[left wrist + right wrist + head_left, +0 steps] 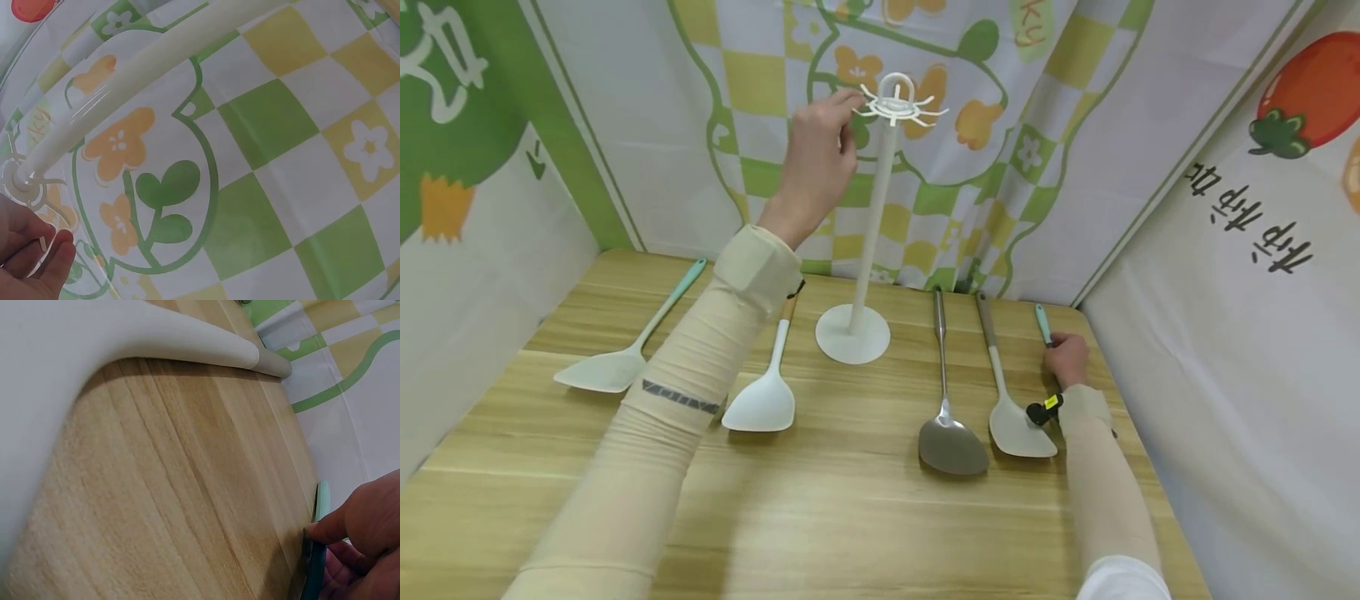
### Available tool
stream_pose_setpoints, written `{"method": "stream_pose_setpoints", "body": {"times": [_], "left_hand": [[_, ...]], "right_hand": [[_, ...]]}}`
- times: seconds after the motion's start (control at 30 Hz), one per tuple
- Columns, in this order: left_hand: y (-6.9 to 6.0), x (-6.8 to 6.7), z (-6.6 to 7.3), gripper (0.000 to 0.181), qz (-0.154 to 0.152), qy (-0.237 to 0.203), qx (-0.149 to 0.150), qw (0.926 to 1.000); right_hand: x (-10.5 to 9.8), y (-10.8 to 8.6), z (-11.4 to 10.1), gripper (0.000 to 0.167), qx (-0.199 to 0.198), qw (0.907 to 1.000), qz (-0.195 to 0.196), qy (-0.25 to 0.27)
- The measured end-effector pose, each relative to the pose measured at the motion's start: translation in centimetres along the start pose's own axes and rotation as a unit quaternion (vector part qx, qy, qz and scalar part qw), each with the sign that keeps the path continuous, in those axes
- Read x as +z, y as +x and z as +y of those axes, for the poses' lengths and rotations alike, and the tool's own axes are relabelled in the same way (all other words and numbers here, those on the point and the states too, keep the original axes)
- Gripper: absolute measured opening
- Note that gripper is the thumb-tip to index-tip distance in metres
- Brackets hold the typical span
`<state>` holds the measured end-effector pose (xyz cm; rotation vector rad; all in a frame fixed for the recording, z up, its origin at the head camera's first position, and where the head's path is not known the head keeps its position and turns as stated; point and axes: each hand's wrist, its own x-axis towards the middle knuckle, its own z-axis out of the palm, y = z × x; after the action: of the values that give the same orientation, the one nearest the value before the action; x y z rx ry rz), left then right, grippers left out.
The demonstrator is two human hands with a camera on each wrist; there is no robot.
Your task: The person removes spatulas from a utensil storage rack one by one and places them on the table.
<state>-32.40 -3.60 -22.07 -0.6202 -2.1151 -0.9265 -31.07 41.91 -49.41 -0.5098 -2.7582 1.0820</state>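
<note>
A white utensil rack stands upright at the back, its round base flat on the table and a ring of hooks at its top. My left hand is raised beside that ring; in the left wrist view its thumb and fingertips pinch a hook. At the far right, my right hand grips a teal-handled utensil lying on the table. Its thumb presses the handle in the right wrist view. That utensil's head is hidden behind my hand and forearm.
Left of the rack lie a pale spatula with a mint handle and a white spatula. To its right are a metal spatula and a grey-handled spatula. Patterned curtains border the wooden table.
</note>
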Motion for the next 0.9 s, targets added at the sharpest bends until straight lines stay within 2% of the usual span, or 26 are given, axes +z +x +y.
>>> {"method": "stream_pose_setpoints", "body": {"times": [0.17, 0.3, 0.43, 0.57, 0.7, 0.8, 0.9], "left_hand": [[0.0, 0.1, -0.4, 0.04, 0.014, -0.03, 0.002, 0.9995], [-0.1, 0.2, -0.5, 0.042, 0.031, -0.068, -0.009, 0.9971], [-0.3, 0.2, -0.3, 0.045, 0.052, -0.09, -0.025, 0.9943], [-0.3, -0.1, 0.1, 0.044, 0.072, -0.113, -0.028, 0.9906], [-0.6, -0.7, 0.1, 0.043, 0.09, -0.104, -0.024, 0.9901], [-1.0, -1.0, -0.7, 0.043, 0.096, -0.079, -0.011, 0.9921], [-1.8, -1.4, -2.1, 0.044, 0.074, -0.049, 0.002, 0.9961]], "right_hand": [[-0.1, 0.3, -0.1, 0.049, -0.009, 0.9999, 0.007, -0.01], [-0.2, 0.5, 0.0, 0.049, -0.016, 0.9996, 0.013, -0.019], [-0.2, 0.6, -0.1, 0.05, -0.016, 0.9994, 0.005, -0.031], [-0.6, 0.6, -0.7, 0.051, -0.02, 0.9988, 0.0, -0.045], [-0.9, 0.6, -2.1, 0.049, -0.047, 0.9983, 0.002, -0.036], [-1.1, 0.6, -3.7, 0.047, -0.077, 0.997, 0.007, -0.009], [-1.2, 0.6, -5.5, 0.049, -0.106, 0.9943, 0.007, 0.008]]}}
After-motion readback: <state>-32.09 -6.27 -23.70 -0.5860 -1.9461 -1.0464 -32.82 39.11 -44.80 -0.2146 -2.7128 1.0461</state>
